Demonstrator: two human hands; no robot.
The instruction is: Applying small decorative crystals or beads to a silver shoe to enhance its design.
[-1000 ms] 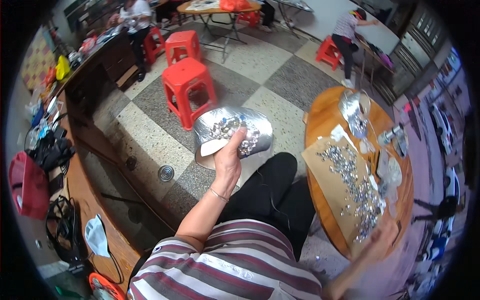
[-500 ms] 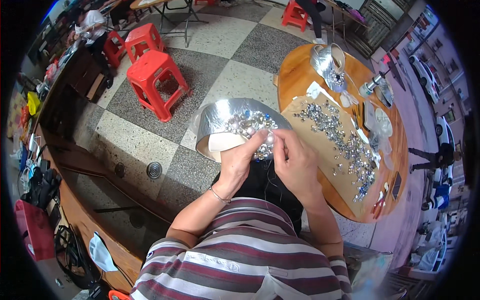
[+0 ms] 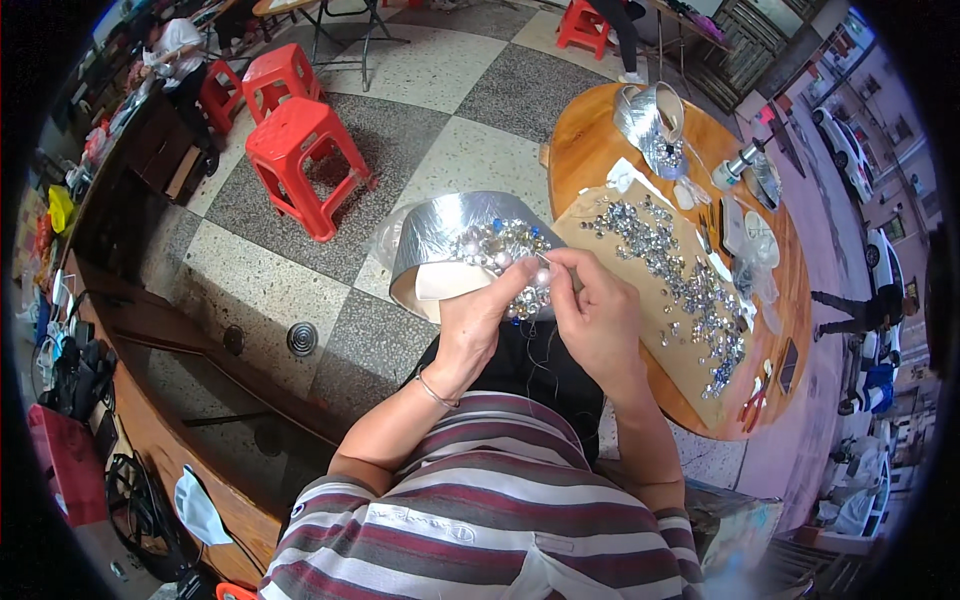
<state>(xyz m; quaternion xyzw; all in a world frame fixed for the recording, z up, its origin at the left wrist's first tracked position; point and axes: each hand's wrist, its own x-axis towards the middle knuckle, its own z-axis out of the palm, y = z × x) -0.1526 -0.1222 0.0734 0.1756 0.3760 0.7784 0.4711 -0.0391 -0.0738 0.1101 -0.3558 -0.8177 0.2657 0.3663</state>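
In my left hand (image 3: pixel 472 322) is a curved, shiny silver piece (image 3: pixel 435 228) with a pale lining, held over my lap. My thumb presses on its near edge, beside a dense cluster of pearls, clear stones and blue beads (image 3: pixel 503 238). My right hand (image 3: pixel 602 318) is closed in a pinch at the right side of this cluster, close to a large pearl. What lies between those fingertips is too small to make out. Loose thin thread (image 3: pixel 540 372) hangs below the beads against my dark trousers.
To my right, a round wooden table (image 3: pixel 575 140) bears a brown board (image 3: pixel 655 358) with scattered rhinestones (image 3: pixel 700 300). A similar silver piece (image 3: pixel 636 118) and red-handled pliers (image 3: pixel 752 408) lie there too. Red stools (image 3: pixel 290 140) stand ahead left; a wooden counter (image 3: pixel 165 405) runs along my left.
My right hand has shifted slightly up and right beside the pearl. More loops of thread show below the beads. The left hand keeps its hold, and the whole view has shifted a little.
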